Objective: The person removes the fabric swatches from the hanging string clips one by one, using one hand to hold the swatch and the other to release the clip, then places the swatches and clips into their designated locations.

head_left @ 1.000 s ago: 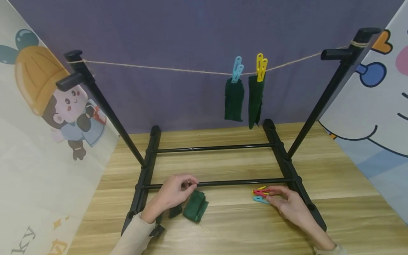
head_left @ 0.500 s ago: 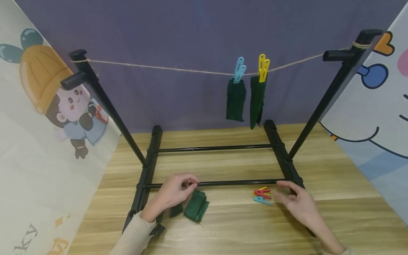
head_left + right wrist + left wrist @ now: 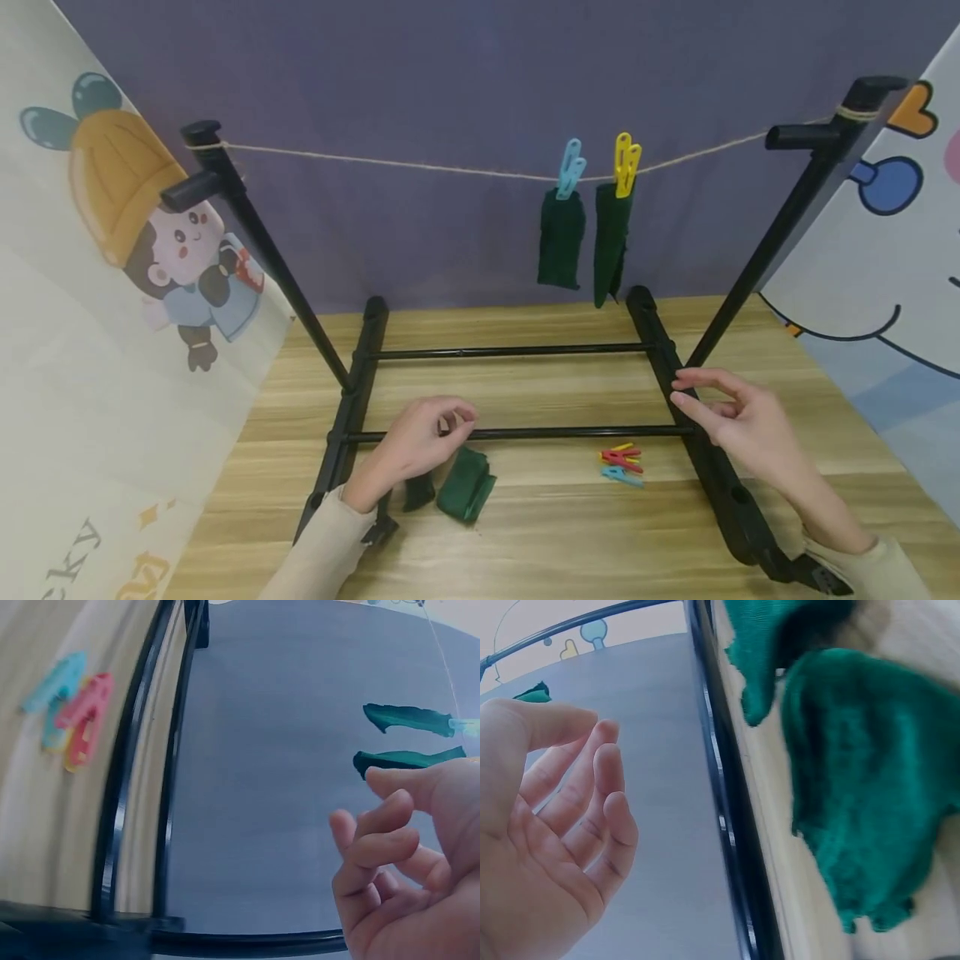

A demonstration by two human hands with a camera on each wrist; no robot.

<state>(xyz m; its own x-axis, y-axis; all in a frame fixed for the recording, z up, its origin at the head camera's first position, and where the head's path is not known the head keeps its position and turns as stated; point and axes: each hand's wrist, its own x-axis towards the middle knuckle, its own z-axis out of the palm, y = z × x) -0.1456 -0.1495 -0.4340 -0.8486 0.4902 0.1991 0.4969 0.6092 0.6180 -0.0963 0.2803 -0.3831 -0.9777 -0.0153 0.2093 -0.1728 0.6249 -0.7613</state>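
Note:
My left hand (image 3: 420, 443) hovers by the front crossbar (image 3: 570, 432), fingers loosely bent and holding nothing. Below it on the table lie a folded green cloth (image 3: 462, 487) and a darker piece of cloth (image 3: 418, 493), partly behind the wrist. The left wrist view shows the green cloth (image 3: 870, 765) large at the right. Over the stand's right foot, my right hand (image 3: 750, 429) is raised with fingers loosely bent and nothing in them. To its left, a red clothespin (image 3: 619, 457) lies with a yellow one, just behind a light blue clothespin (image 3: 622, 477).
A black stand (image 3: 262, 242) carries a twine line (image 3: 375, 161) between two posts. Two dark green cloths hang from it: one (image 3: 562, 242) by a light blue clothespin (image 3: 572, 171), the other (image 3: 609, 250) by a yellow clothespin (image 3: 627, 165). Printed panels flank the table (image 3: 525, 542).
My right hand has left the clothespins on the table and moved right and up, over the stand's right foot. My left hand stays near the folded cloth, raised slightly.

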